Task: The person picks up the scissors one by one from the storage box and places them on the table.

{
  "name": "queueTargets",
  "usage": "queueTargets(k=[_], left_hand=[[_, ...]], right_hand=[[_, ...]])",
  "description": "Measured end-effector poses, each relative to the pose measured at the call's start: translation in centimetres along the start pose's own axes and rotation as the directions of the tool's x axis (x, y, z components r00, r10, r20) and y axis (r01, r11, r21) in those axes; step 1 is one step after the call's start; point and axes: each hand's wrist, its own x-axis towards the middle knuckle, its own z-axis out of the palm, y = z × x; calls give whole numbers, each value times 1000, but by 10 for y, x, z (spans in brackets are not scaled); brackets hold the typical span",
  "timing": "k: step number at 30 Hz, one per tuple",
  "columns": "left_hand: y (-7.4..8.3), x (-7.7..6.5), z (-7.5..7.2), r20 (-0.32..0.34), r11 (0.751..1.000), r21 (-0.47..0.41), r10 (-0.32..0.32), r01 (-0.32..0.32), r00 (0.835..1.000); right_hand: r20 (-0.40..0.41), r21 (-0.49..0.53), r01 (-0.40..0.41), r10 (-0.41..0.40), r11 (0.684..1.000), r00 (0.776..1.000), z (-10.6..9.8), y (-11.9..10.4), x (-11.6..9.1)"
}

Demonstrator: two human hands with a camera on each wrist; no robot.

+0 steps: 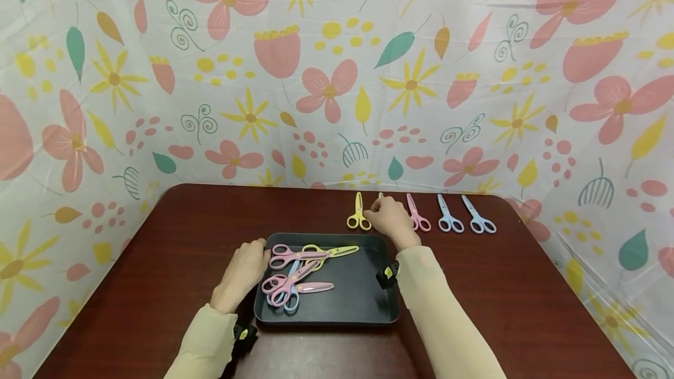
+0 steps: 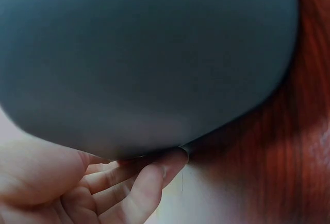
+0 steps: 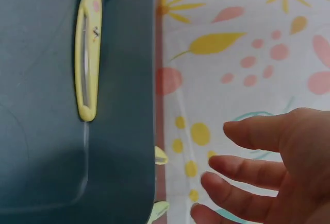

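My left hand (image 1: 243,268) holds the left side of a dark grey tray (image 1: 353,291), its fingertips right at the edge in the left wrist view. Several pairs of scissors lie heaped in the tray's left half, among them pink scissors (image 1: 289,255) and yellow scissors (image 1: 342,251). Beyond the tray's far right corner, my right hand (image 1: 391,219) is over the row of scissors, covering most of one pale yellow-green pair (image 1: 381,195). Nothing shows between its spread fingers in the right wrist view. Yellow scissors (image 1: 359,212) lie just left of that hand, pink scissors (image 1: 417,215) just right.
Two pairs of light blue scissors, the nearer one (image 1: 447,218) and the outer one (image 1: 478,220), continue the row to the right. All stand on a dark red-brown table (image 1: 500,303). A flower-patterned cloth (image 1: 337,45) hangs behind the table's far edge.
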Motion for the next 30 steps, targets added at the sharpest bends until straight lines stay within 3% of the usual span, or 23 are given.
queueTargets(k=[7,13,20,25,30], left_hand=[[0,0,0,5,1000,1,3,-3,1000],[1,0,0,7,1000,2,-8,8,1000],[0,0,2,19,1000,4,-19,19,1000],[-1,1,2,19,1000,4,-23,23,1000],[0,1,1,15,1000,4,-11,11,1000]], right_hand=[[12,122,46,-47,991,999,-9,9,-24],[-31,219,78,-73,973,997,-15,17,-46],[18,270,62,-69,961,997,-16,32,-65],[9,297,43,-47,954,999,-14,40,-75],[-25,311,77,-72,947,997,-12,47,-85]])
